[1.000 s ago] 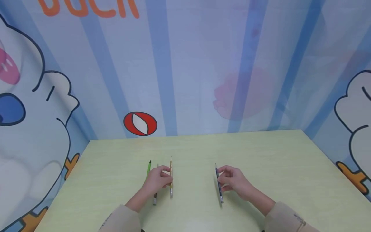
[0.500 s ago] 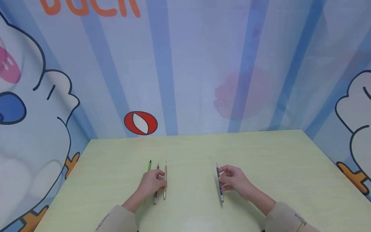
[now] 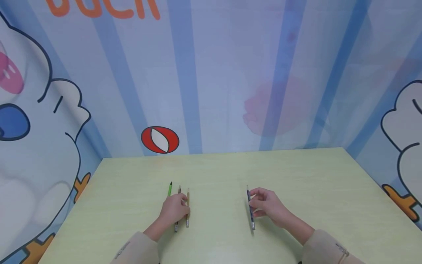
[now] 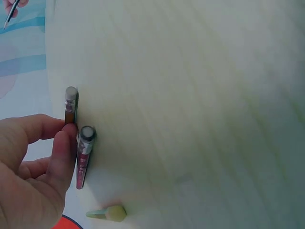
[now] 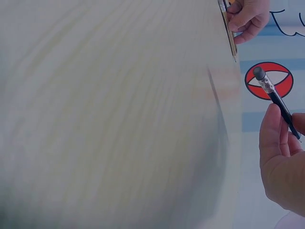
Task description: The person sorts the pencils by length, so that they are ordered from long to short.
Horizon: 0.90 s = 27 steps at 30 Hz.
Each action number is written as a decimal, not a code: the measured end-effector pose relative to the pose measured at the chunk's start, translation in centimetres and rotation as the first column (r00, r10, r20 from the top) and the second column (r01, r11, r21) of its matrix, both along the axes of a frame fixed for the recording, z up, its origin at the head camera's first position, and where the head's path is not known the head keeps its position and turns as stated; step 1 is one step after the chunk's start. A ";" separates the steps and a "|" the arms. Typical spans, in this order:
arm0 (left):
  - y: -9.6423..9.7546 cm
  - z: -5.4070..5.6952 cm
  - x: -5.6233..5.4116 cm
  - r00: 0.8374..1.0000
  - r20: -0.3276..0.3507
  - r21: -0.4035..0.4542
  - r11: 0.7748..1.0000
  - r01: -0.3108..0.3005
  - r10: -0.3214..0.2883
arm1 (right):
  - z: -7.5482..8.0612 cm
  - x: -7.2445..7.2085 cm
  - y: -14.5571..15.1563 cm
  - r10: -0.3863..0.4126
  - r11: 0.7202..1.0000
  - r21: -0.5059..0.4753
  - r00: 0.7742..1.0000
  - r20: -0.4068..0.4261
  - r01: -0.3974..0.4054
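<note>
My left hand pinches a gold-yellow pencil between thumb and fingers, low at the table. Beside it, on its left, lies a dark pencil partly under the hand. Farther left is a green pencil, mostly covered by the hand in the head view; its blunt end shows in the left wrist view. My right hand holds a dark blue pencil with a metal-banded eraser end, tip pointing away. In the right wrist view, this pencil is tilted above the table, its shadow below.
The pale yellow-green table runs back to a striped blue cartoon backdrop. A red and white oval is printed on it. Backdrop panels also stand along the left and right sides.
My left hand has moved left with the gold-yellow pencil, bringing it close alongside the dark pencil. My right hand has barely shifted, still holding the dark blue pencil.
</note>
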<state>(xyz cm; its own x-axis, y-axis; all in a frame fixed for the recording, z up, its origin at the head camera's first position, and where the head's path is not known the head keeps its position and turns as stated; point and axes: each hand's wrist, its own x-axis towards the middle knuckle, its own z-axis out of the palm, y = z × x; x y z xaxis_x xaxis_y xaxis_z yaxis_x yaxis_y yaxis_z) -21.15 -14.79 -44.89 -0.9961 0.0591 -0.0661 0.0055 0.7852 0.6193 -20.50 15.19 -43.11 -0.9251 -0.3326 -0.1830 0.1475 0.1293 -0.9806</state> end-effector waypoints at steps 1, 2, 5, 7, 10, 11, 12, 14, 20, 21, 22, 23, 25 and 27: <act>0.1 0.0 0.0 1.000 0.001 -0.007 1.000 0.000 0.000 | 0.0 0.0 0.0 0.000 1.000 0.001 1.000 -0.001 0.000; 0.1 0.1 0.0 1.000 -0.001 -0.015 1.000 0.001 -0.001 | 0.0 0.0 0.0 0.002 1.000 0.001 1.000 -0.002 -0.002; 0.1 0.3 0.2 1.000 -0.003 -0.030 1.000 0.001 -0.001 | 0.0 0.0 -0.1 0.000 1.000 0.005 1.000 -0.001 0.000; 0.1 0.3 0.4 1.000 -0.006 -0.032 0.999 0.004 -0.005 | 0.0 0.0 -0.1 0.001 1.000 0.007 1.000 -0.002 -0.001; 0.1 0.3 0.6 1.000 -0.014 -0.028 0.999 0.015 -0.015 | -0.2 -0.1 -0.2 -0.002 1.000 0.010 1.000 -0.001 0.002; 0.0 0.3 0.7 1.000 -0.017 -0.027 1.000 0.017 -0.017 | -0.2 -0.1 -0.2 -0.001 1.000 0.011 1.000 -0.002 0.001; 0.0 0.4 0.8 1.000 -0.019 -0.025 0.999 0.021 -0.022 | -0.3 -0.2 -0.3 -0.003 1.000 0.013 1.000 -0.001 0.003; 0.0 0.4 1.0 0.999 -0.022 -0.025 0.999 0.029 -0.029 | -0.4 -0.2 -0.4 -0.006 1.000 0.016 1.000 0.003 0.006; 0.0 0.4 1.3 0.998 -0.041 -0.035 0.998 0.044 -0.046 | -0.6 -0.4 -0.7 -0.004 1.000 0.012 1.000 -0.003 0.004; 0.0 0.4 1.4 0.998 -0.045 -0.035 0.998 0.045 -0.047 | -0.5 -0.4 -0.8 -0.002 1.000 0.011 1.000 -0.005 0.002; -0.1 0.4 1.4 0.998 -0.049 -0.037 0.998 0.046 -0.048 | -0.5 -0.5 -0.9 -0.001 1.000 0.008 1.000 -0.006 0.001; -0.1 0.4 1.4 0.998 -0.050 -0.037 0.998 0.046 -0.048 | -0.4 -0.5 -1.0 0.001 1.000 0.009 1.000 -0.007 -0.001; -0.1 0.4 1.3 0.997 -0.051 -0.038 0.998 0.047 -0.049 | -0.3 -0.6 -1.3 0.003 1.000 0.007 1.000 -0.009 -0.003; -0.1 0.4 1.3 0.997 -0.054 -0.042 0.998 0.048 -0.050 | -0.1 -0.7 -1.7 0.003 1.000 0.009 1.000 -0.007 -0.002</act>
<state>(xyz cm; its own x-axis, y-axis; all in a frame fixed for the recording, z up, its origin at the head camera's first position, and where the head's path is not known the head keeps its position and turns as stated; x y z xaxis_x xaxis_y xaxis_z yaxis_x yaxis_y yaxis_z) -19.82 -14.89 -44.53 -0.9942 0.1065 -0.0142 0.0782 0.8073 0.5849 -21.20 13.51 -43.26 -0.9255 -0.3334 -0.1796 0.1405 0.1381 -0.9804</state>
